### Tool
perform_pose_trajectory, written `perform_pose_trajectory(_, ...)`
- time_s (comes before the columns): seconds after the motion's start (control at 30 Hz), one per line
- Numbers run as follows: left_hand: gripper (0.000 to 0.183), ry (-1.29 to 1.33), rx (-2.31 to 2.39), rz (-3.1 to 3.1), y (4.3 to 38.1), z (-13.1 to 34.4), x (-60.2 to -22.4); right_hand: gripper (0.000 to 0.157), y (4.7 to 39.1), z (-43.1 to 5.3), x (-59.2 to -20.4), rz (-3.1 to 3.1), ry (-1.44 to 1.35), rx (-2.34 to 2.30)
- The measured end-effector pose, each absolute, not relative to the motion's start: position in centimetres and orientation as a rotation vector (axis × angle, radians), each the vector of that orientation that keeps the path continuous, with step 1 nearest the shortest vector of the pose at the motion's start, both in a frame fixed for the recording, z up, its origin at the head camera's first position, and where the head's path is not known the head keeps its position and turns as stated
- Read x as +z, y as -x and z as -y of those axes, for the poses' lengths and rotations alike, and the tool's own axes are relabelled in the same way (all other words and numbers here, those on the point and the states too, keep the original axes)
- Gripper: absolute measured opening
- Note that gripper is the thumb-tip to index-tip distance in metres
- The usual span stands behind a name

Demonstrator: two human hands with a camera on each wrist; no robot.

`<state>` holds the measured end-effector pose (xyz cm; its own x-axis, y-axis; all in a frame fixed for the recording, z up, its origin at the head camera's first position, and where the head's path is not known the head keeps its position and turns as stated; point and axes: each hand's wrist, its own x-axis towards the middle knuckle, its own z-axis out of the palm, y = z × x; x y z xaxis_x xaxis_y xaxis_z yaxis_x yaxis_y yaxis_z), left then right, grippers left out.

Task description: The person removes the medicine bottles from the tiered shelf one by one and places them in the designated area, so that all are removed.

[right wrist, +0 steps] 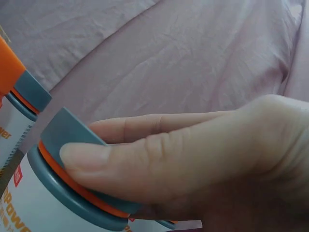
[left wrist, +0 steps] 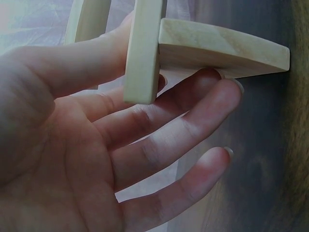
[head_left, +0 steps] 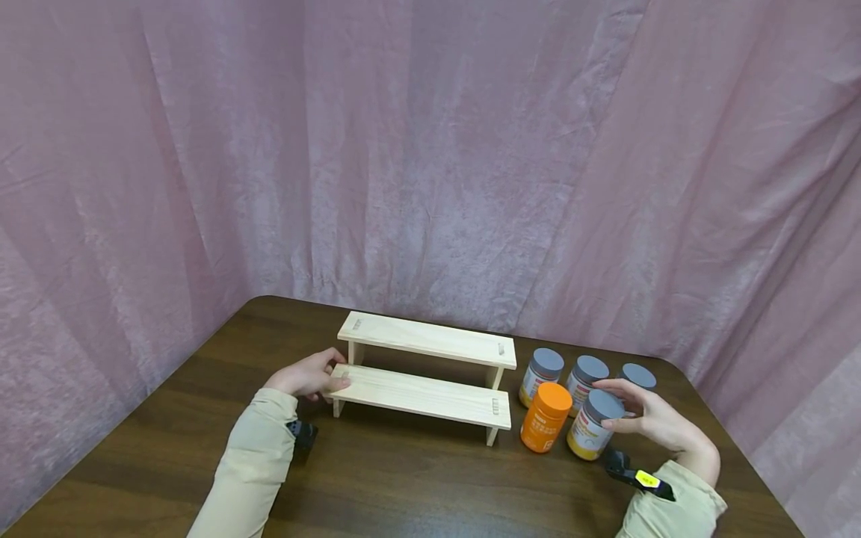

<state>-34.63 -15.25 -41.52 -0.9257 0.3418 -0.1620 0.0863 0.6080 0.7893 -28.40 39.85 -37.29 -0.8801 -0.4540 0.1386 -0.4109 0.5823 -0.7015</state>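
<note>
My left hand (head_left: 306,376) grips the left end of a pale two-tier wooden rack (head_left: 420,394). Its thumb lies on top of the lower board, while the other fingers reach underneath beside the wooden leg (left wrist: 222,48). On the right, my right hand (head_left: 662,424) holds the grey lid (right wrist: 67,133) of the front white jar (head_left: 588,437), thumb on the near side and fingers behind. This jar stands close to the table. Just left of it is an orange jar (head_left: 545,418) with an orange lid.
Behind the front jars stand several more grey-lidded jars, among them one by the rack (head_left: 546,364), one in the middle (head_left: 590,369) and one partly hidden by my right hand (head_left: 637,376). Pink curtains (head_left: 430,164) hang behind the dark wooden table (head_left: 403,486).
</note>
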Motion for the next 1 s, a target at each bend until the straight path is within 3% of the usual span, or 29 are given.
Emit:
perform_pose_trajectory(0.5,0.039,-0.355,1.225,-2.536,34.7,15.3,-41.7,0.054,28.0,-39.2,-36.6,-2.836,0.648,-1.11)
perform_pose_trajectory(1.0,0.039,-0.349,1.215,-2.54,35.0,15.2,-41.7,0.039,26.6,-36.4,-33.0,-3.078,0.573,-1.038)
